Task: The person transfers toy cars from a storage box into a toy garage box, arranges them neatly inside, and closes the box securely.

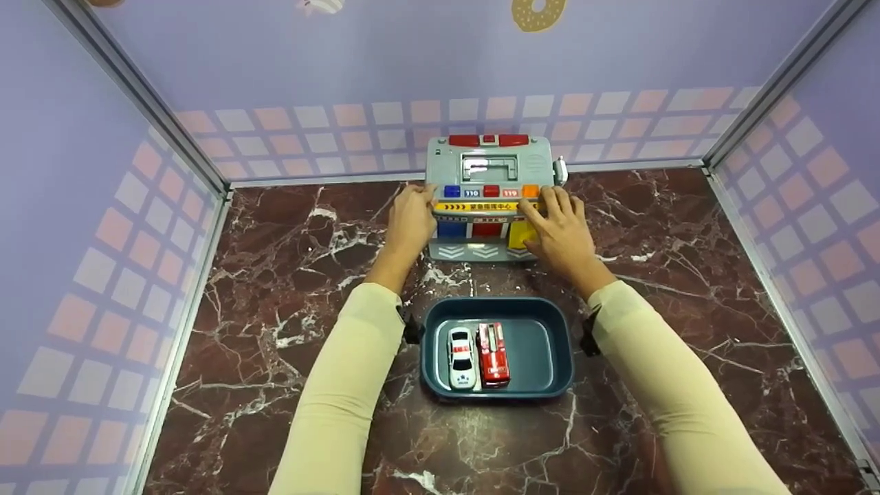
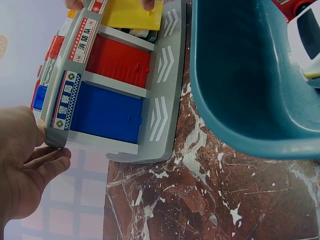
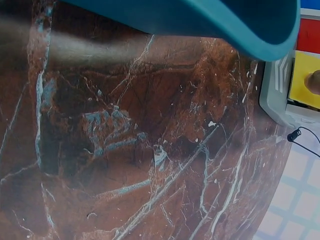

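Upper centre: left hand (image 1: pixel 410 223), fingers holding garage (image 1: pixel 488 206) edge; right hand (image 1: pixel 566 232), fingers wide, thumb on yellow door (image 1: pixel 518 234).

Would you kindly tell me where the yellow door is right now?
In the head view, the yellow door is on the lower front of the toy station, right of the red door and partly behind the right hand.
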Demonstrator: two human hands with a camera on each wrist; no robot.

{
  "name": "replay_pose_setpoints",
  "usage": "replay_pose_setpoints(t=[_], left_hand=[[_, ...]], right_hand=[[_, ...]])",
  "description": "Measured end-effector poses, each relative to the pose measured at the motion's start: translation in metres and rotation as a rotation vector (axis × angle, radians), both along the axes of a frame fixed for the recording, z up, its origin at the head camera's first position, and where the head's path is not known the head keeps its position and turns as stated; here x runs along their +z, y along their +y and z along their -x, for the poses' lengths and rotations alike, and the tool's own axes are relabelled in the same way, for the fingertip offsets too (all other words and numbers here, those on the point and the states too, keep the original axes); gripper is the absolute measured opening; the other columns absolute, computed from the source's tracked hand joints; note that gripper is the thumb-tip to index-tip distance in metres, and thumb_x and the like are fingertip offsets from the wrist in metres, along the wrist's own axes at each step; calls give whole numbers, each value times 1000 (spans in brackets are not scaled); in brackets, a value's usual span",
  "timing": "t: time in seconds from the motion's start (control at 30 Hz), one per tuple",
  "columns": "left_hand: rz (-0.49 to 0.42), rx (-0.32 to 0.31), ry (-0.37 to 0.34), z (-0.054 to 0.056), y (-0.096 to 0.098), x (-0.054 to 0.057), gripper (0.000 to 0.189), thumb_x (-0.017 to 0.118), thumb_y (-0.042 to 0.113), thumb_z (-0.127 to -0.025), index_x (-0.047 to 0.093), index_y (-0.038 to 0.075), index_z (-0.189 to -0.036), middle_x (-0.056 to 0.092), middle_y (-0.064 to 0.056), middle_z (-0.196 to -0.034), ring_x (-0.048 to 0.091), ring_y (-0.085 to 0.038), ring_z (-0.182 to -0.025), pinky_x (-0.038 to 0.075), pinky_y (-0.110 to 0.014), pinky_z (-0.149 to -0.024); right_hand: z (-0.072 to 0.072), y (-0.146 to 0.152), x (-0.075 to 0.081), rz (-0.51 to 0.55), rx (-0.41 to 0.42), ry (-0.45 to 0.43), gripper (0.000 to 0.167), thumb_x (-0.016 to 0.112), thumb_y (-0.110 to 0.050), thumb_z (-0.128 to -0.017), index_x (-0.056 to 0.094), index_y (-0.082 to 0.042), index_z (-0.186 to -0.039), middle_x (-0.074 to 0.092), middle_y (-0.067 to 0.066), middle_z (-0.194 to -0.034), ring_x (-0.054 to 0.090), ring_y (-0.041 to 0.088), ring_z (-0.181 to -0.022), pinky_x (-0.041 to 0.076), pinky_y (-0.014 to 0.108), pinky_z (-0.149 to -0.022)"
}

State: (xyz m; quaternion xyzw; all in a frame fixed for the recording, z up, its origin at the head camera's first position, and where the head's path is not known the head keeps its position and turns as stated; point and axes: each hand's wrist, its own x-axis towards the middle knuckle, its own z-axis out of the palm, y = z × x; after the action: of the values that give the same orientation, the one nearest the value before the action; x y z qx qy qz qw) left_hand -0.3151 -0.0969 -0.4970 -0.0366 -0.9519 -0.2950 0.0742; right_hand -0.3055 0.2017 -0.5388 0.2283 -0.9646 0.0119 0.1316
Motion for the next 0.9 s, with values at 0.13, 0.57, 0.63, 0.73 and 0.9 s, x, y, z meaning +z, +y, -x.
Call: replay_pose_setpoints(t=[0.13,0.57,0.63,0.73,0.9], left_hand=[[4,2,-4,0,0,0,32,63,11,-110,77,3,-138,72,-21,-143,70,-41,-134,57,-50,-116],[10,-15,7,1,0,-2,36,60,12,-112,74,9,-145,72,-21,-144,70,-40,-135,58,-48,-117],[10,-15,15,2,-1,-2,35,61,11,-111,74,8,-144,72,-21,-143,70,-41,-134,58,-49,-116],[3,-13,29,2,-1,-2,34,62,10,-110,75,7,-141,73,-22,-141,71,-42,-132,58,-51,-114],[1,-9,25,1,0,-2,32,62,9,-110,77,6,-139,73,-22,-140,72,-42,-131,59,-51,-114]], right_hand=[[2,-2,-3,1,-23,-9,81,85,-35,-95,43,-20,-162,39,29,-162,38,52,-153,36,69,-124],[4,-5,-11,1,-43,15,75,82,-29,-98,44,-16,-161,39,33,-162,38,55,-153,34,72,-126],[5,-6,-12,1,-39,31,73,81,-29,-98,44,-16,-160,40,33,-162,39,55,-153,35,72,-125],[6,-6,-13,6,-32,56,72,81,-28,-98,46,-15,-159,41,33,-160,41,54,-151,36,72,-124],[6,-4,-16,5,-21,80,70,81,-27,-97,48,-15,-158,43,32,-157,42,53,-149,36,71,-125]])
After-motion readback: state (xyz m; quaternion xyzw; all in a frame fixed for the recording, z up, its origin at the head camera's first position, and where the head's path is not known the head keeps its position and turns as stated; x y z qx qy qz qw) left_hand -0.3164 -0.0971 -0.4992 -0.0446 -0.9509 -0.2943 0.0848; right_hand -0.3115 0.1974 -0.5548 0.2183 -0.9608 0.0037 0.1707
